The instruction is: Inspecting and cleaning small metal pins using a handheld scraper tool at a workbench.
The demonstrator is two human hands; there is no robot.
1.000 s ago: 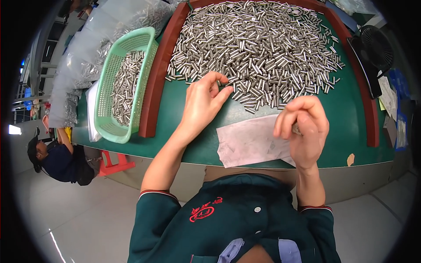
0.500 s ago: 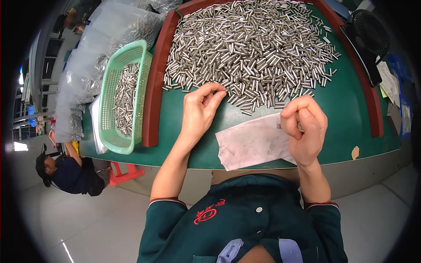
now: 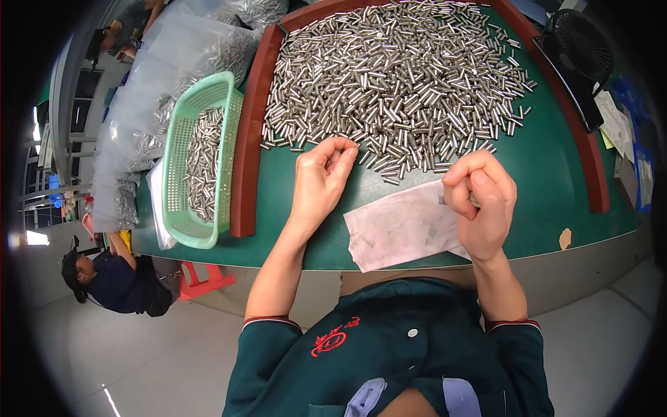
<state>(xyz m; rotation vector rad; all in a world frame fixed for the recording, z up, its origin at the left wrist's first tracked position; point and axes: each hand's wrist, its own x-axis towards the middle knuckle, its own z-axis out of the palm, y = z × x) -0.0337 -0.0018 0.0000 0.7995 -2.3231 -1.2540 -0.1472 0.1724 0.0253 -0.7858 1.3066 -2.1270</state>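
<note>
A broad heap of short shiny metal pins (image 3: 396, 76) covers the far part of the green tabletop (image 3: 313, 243). At its near edge is my left hand (image 3: 323, 170), thumb and forefinger pinched together; whatever lies between the tips is too small to make out. My right hand (image 3: 483, 201) is curled closed over the right end of a pinkish, smudged cloth (image 3: 396, 226). A metal pin end pokes out beside its fingers, and more metal shows inside the curl. How many pins it holds is hidden.
Red-brown rails (image 3: 246, 160) border the heap. Left of them stands a green mesh basket (image 3: 170, 167) with pins inside, beside clear bags (image 3: 153, 76) of pins. A black fan (image 3: 580, 45) stands far right. Another person (image 3: 121, 281) is at lower left near a red stool (image 3: 205, 280).
The whole view has shifted slightly, with the basket and table appearing a little lower. Both hands keep nearly the same pose and place.
</note>
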